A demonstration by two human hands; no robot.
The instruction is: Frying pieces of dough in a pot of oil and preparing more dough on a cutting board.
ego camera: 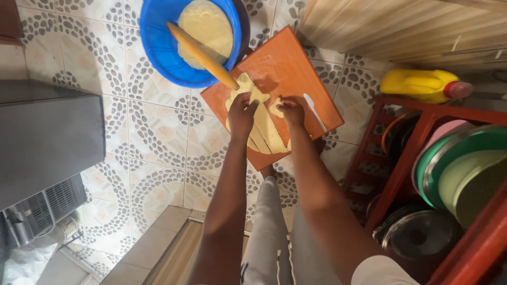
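- A red rack [412,158] at the right holds plates and metal lids, a yellow jug [420,84] lying behind it.
- A blue basin [158,47] holds a mound of dough [206,26]; a rolling pin [203,57] leans from it onto the board.
- An orange board [288,68] on the tiled floor carries flat dough strips [266,132] — and a white knife [315,112].
- The left hand [242,113] presses bent fingers on the strips.
- The right hand [292,111] pinches a small dough piece [275,108] — fingers curled.

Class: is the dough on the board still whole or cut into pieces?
Cut: the dough lies in long strips with gaps between them on the board.
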